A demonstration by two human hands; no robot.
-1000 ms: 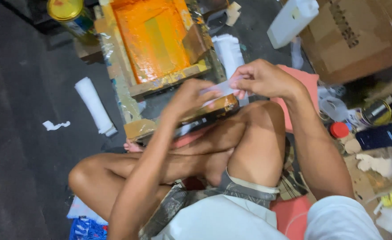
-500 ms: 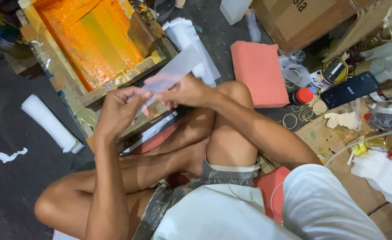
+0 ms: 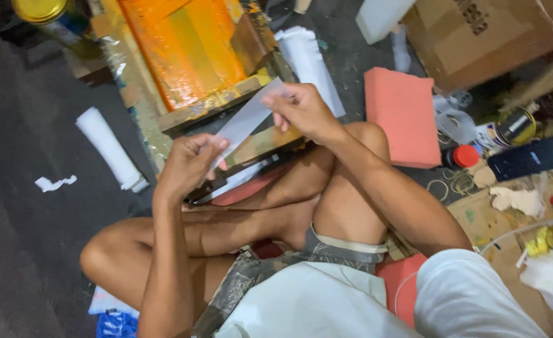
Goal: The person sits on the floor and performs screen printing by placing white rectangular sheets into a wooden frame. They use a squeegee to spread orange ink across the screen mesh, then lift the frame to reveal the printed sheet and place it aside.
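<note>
The person sits cross-legged on the floor and holds a pale, translucent strip of plastic sheet [image 3: 246, 119] between both hands, above the knees and just in front of a wooden printing frame [image 3: 192, 53] smeared with orange ink. The left hand [image 3: 189, 164] pinches the lower end of the strip, thumb and fingers closed on it, and the right hand [image 3: 301, 109] pinches the upper end in the same way, so the strip runs slanted from lower left to upper right, taut between the two grips. A white roll [image 3: 108, 149] lies on the dark floor to the left of the frame, with a small torn scrap of paper [image 3: 54, 183] near it. Another white roll [image 3: 311, 62] lies just right of the frame. Further right a pink foam block [image 3: 402, 116] rests flat on the floor, close to the right knee. Beyond it stands a brown cardboard box [image 3: 477, 37], and near the box sit a small bottle with a red cap [image 3: 463, 156], a round tin [image 3: 516, 126] and a dark flat case [image 3: 533, 156]. A can with a yellow lid [image 3: 38, 9] stands at the top left corner, partly cut off by the edge of the view.
</note>
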